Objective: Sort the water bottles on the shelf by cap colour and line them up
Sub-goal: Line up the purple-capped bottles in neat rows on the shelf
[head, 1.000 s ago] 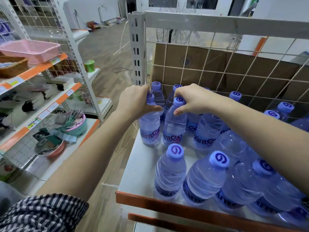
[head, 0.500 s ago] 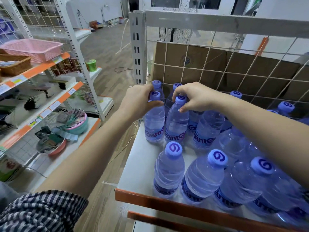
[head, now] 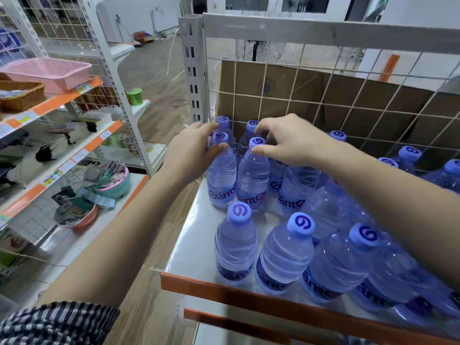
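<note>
Head view: clear, ribbed plastic water bottles [head: 283, 255] with round purple caps crowd a glossy white shelf [head: 196, 247] edged by an orange front strip. At 12 o'clock a white wire grid [head: 308, 113] backs the shelf, brown cardboard [head: 249, 83] behind it. The left hand [head: 191, 150] is loosely open, thumb touching the neck of the far-left bottle [head: 221, 175]. The right hand [head: 291, 140] hovers spread over the neighbouring bottle [head: 252, 175], fingers apart, thumb near its cap; whether it touches, I cannot tell. The right forearm crosses over bottles at 3 o'clock. At 9 o'clock, a pink mesh basket [head: 49, 73] and a woven basket [head: 22, 95] sit on another rack.
</note>
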A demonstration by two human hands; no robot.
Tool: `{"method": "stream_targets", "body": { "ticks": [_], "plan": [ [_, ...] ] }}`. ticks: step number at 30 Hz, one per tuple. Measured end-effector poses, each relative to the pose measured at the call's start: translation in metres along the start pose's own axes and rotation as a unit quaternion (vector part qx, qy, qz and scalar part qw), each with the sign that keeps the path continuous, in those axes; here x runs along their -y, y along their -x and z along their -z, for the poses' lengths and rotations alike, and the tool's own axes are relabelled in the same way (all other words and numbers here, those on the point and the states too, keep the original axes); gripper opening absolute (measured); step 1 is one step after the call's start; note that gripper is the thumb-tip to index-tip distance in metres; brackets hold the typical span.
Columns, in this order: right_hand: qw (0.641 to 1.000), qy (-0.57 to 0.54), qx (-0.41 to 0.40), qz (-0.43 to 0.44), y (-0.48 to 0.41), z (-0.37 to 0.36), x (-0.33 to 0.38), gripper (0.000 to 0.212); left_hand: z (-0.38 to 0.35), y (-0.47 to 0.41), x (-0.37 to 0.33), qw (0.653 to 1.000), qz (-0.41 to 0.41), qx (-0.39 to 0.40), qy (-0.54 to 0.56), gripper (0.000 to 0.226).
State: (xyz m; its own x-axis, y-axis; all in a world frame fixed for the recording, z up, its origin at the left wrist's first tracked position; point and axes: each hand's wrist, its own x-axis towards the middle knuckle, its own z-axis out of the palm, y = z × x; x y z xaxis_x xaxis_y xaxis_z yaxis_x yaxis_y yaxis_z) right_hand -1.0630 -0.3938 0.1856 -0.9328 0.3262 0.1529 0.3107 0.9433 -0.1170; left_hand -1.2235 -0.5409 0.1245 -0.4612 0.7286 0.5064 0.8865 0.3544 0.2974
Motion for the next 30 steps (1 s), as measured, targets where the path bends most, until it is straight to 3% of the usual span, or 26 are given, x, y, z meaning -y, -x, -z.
{"method": "stream_targets", "body": {
  "ticks": [2,6,9,12,14,18,30],
  "plan": [
    [0.999,-0.009,0.009,0.036,0.015,0.016,0.002,0.031,0.010,0.014,-0.010,0.999,-0.027,-0.015,0.033,0.041],
    [0.980,-0.081,0.154,0.092,0.056,0.036,0.007,0.019,0.027,0.046,-0.033,0.992,-0.023,0.050,0.111,0.032],
    [0.957,-0.128,0.234,0.112,0.082,0.036,0.008,0.026,0.036,0.070,-0.049,0.963,0.015,0.155,0.218,0.045],
    [0.949,-0.112,0.270,0.119,0.097,0.035,0.009,0.043,0.042,0.086,-0.055,0.940,-0.010,0.226,0.256,0.044],
    [0.960,-0.049,0.246,0.126,0.102,0.031,0.011,0.051,0.045,0.092,-0.054,0.931,-0.019,0.248,0.268,0.045],
    [0.975,0.015,0.151,0.161,0.099,0.023,0.017,0.036,0.045,0.099,-0.049,0.948,-0.052,0.204,0.240,0.045],
    [0.993,0.020,0.084,0.078,0.036,0.008,0.030,0.035,0.042,0.030,0.002,0.981,-0.074,0.148,0.104,0.049]
  ]
}}
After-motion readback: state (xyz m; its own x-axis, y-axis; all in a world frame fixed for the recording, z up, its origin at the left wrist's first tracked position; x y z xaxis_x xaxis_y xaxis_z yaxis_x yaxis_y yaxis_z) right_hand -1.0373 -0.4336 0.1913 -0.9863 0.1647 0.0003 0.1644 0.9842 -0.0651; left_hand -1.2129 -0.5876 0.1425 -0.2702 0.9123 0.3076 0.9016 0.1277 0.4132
